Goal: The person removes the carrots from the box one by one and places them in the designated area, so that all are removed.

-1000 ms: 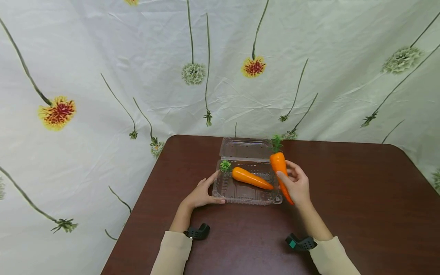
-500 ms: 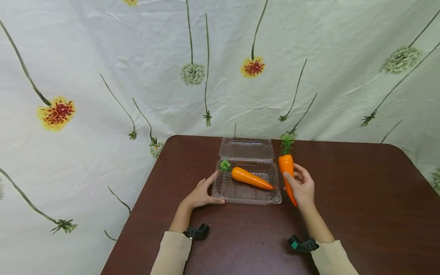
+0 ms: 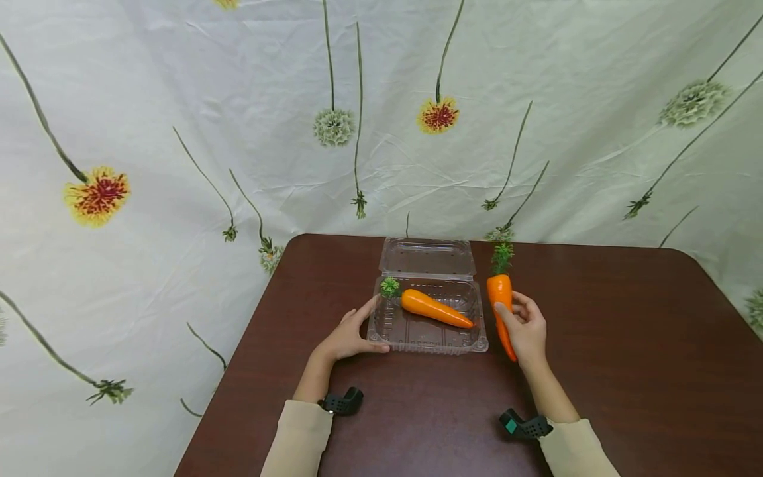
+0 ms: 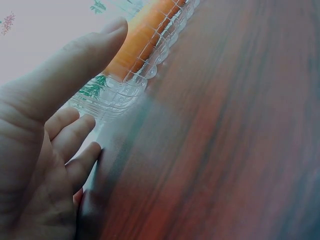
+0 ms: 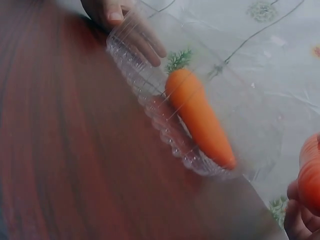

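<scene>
A clear plastic clamshell container [image 3: 411,346] stands on the table with its lid folded back. Inside it lies an orange carrot [image 3: 436,309] with a green leafy tuft, slanting down to the right. My left hand [image 3: 348,336] holds the container's near left corner, thumb along the front wall and fingers at the left side [image 4: 75,140]. Right of the container, my right hand [image 3: 527,333] pinches a second carrot [image 3: 499,289] between thumb and fingers, leaves pointing away from me and tip towards me. Only the thick part of this carrot [image 5: 311,175] shows in the right wrist view.
The dark reddish-brown table [image 3: 626,344] reaches well to the right of the container. Behind it hangs a pale flower-printed cloth [image 3: 268,99]. The container's lid [image 3: 426,257] lies towards the table's far edge. Each wrist wears a dark band [image 3: 342,401].
My right hand has moved right with its carrot, from over the container's right edge to beside it, and slightly towards me. The left hand, container and carrot inside stay put.
</scene>
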`<action>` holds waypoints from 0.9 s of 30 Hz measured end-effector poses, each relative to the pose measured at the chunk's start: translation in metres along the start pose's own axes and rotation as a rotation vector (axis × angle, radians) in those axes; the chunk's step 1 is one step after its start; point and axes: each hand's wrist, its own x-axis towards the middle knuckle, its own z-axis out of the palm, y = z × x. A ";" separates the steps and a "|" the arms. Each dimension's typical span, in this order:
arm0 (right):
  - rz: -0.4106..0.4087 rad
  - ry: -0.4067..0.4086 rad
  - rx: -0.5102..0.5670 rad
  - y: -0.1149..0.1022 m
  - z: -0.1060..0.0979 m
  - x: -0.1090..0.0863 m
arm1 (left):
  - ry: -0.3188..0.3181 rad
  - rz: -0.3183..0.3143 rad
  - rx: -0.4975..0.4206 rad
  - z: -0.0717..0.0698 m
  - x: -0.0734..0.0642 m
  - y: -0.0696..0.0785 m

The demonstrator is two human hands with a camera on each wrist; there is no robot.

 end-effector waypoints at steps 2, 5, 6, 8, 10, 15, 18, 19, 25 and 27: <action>0.004 0.010 -0.035 0.003 -0.001 0.001 | 0.000 -0.004 -0.002 0.000 0.000 0.000; 0.025 0.016 -0.065 0.006 -0.003 0.001 | -0.003 -0.008 -0.002 0.000 0.000 0.000; 0.034 0.017 -0.075 0.008 -0.004 0.002 | -0.004 -0.009 -0.001 0.000 0.000 0.000; 0.051 0.017 -0.095 0.010 -0.005 0.002 | -0.006 -0.011 0.002 0.000 0.000 0.000; 0.061 0.022 -0.131 0.012 -0.006 0.003 | -0.006 -0.011 0.006 0.000 0.000 0.000; 0.070 0.046 -0.303 0.018 -0.009 0.004 | -0.005 -0.002 0.010 0.000 0.000 0.000; 0.067 0.059 -0.416 0.019 -0.010 0.005 | -0.005 -0.003 0.009 0.000 0.000 0.000; 0.064 0.060 -0.451 0.020 -0.010 0.005 | -0.004 -0.004 0.009 0.000 0.000 0.000; 0.016 0.041 -0.581 0.020 -0.009 0.003 | 0.000 -0.007 0.011 0.000 0.000 0.000; 0.003 0.038 -0.606 0.020 -0.009 0.003 | 0.000 -0.010 0.014 0.000 0.000 0.000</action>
